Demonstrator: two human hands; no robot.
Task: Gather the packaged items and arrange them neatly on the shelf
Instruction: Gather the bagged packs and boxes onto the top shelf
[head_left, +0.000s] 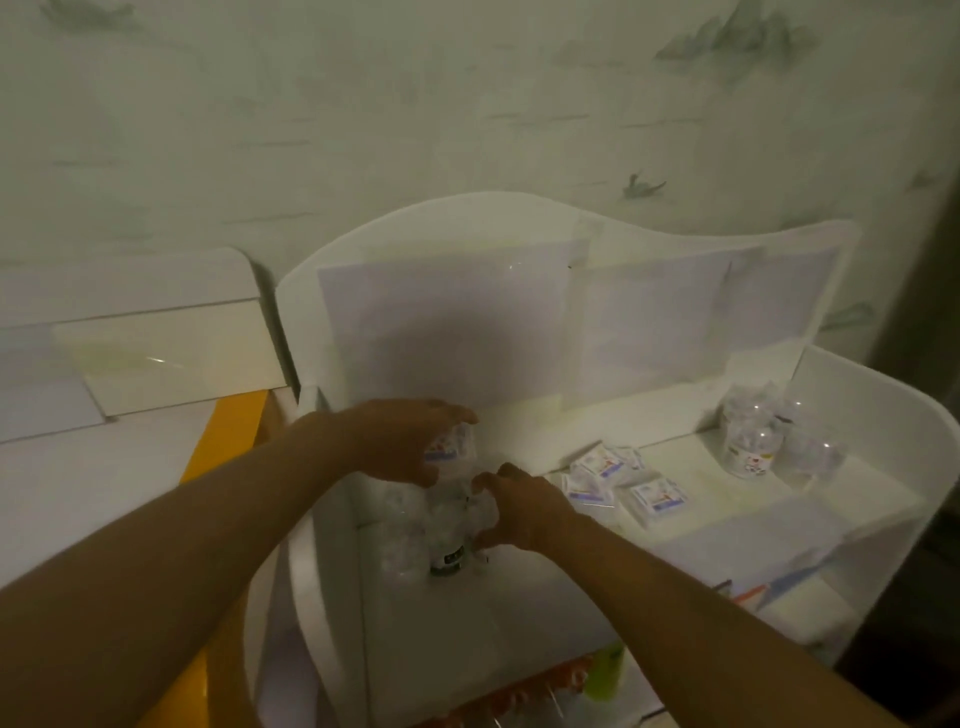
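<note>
My left hand (410, 441) grips a small clear packet with a red and blue label (453, 448) above the left end of the white shelf (519, 597). Just below it my right hand (519, 512) rests on a pile of clear packaged items (415, 535) that lies on the shelf top; its fingers curl onto the pile's right side. Several flat white packets with blue and red print (618, 480) lie to the right. Clear round tubs (763, 441) stand at the shelf's far right corner.
The shelf has a tall curved back panel (467, 312) and a raised right side wall (883, 415). Orange and green items (571, 680) show on a lower level. A yellow edge (228, 431) and a white counter (104, 467) lie to the left.
</note>
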